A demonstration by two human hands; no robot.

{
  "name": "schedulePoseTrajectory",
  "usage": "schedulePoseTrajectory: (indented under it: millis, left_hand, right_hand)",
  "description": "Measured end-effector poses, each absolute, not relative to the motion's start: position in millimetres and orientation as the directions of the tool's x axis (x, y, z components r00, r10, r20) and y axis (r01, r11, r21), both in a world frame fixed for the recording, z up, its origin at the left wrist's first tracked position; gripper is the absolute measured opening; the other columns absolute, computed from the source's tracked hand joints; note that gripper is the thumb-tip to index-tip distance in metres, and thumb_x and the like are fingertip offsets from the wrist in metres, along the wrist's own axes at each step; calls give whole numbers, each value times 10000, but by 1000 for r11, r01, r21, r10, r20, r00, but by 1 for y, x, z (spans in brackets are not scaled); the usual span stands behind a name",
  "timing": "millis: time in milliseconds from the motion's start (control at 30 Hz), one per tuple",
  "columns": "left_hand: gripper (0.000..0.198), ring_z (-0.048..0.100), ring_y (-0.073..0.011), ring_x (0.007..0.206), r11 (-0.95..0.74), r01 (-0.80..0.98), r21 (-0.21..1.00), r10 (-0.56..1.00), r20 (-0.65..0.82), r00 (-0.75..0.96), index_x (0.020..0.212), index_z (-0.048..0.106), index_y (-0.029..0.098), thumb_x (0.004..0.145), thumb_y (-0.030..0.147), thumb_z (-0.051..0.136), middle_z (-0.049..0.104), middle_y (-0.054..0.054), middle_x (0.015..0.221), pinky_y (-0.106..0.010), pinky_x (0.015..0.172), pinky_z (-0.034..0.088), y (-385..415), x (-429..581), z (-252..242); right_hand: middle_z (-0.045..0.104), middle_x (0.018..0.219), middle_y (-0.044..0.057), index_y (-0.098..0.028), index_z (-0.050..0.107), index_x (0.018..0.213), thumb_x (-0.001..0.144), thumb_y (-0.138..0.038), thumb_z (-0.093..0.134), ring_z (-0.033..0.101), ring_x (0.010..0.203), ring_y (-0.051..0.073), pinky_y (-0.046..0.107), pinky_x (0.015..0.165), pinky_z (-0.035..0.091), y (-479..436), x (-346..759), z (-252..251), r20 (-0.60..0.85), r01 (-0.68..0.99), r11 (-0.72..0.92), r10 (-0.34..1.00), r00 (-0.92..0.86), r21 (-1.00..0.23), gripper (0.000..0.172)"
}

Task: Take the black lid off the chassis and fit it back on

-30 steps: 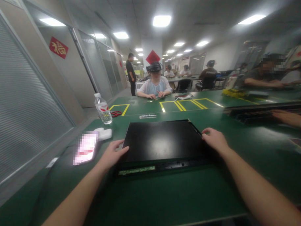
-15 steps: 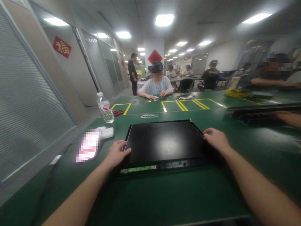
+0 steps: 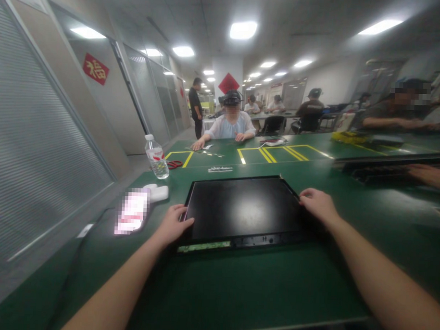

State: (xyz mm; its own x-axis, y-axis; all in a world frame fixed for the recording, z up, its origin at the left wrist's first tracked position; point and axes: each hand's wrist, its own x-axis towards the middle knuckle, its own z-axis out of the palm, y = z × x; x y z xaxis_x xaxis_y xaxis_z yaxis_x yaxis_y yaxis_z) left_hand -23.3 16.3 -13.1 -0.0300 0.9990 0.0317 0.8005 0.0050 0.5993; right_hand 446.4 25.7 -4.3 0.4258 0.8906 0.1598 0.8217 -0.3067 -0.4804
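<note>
The black panel (image 3: pixel 240 204) lies on the table (image 3: pixel 244 286) at my twelve o'clock, gripped by my left fingers (image 3: pixel 186 224) at nine and right fingers (image 3: pixel 307 193) toward three; its six-o'clock green strip (image 3: pixel 204 247) is exposed, so work looks unfinished.

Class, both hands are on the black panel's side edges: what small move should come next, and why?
Probably slide the left hand slightly forward along its edge of the black panel, level with the right hand: the left sits closer to the panel's near side, so the hold looks uneven.
</note>
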Motion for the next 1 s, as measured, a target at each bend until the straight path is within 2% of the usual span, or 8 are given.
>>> schedulePoseTrajectory:
  millis: [233, 533, 667, 800, 1000]
  left_hand:
    - [633, 491, -359, 1339, -24, 812, 584, 999, 43, -2, 1184, 687, 95, 691, 489, 645, 483, -206, 1468, -426, 1062, 436, 18, -29, -14]
    - [605, 477, -358, 1354, -38, 851, 524, 999, 42, 19, 1188, 677, 82, 706, 442, 622, 446, -219, 1494, -437, 1075, 429, 19, -25, -14]
    - [458, 507, -342, 1319, -80, 875, 477, 991, 131, 20, 1031, 710, 116, 747, 457, 596, 528, -209, 1393, -426, 1114, 387, 19, -19, -14]
    - [312, 552, -318, 1245, -57, 898, 437, 982, 186, -29, 815, 659, 173, 780, 470, 571, 599, -186, 1265, -397, 1070, 413, 22, -13, -14]
    - [260, 571, -288, 1188, -10, 899, 438, 983, 171, -73, 790, 576, 194, 740, 446, 622, 607, -173, 1206, -359, 1010, 434, 26, -10, -15]
  right_hand:
    - [741, 817, 65, -208, 752, 926, 760, -264, 556, 671, 827, 219, 267, 657, 447, 27, 448, -6, 166, 832, -299, 895, 415, -467, 263]
    - [746, 910, 80, -214, 759, 922, 786, -290, 533, 662, 852, 235, 282, 669, 441, 25, 443, -4, 177, 878, -301, 906, 385, -371, 275]
    - [745, 912, 83, -219, 754, 952, 793, -302, 520, 666, 872, 245, 287, 675, 445, 26, 440, -4, 164, 885, -312, 908, 384, -346, 295]
    - [742, 913, 86, -221, 750, 982, 798, -308, 517, 669, 867, 250, 294, 672, 451, 24, 435, -1, 157, 888, -327, 907, 391, -324, 309]
    - [733, 908, 96, -217, 748, 998, 798, -328, 525, 668, 828, 243, 291, 643, 449, 21, 428, 4, 155, 892, -341, 904, 398, -297, 319]
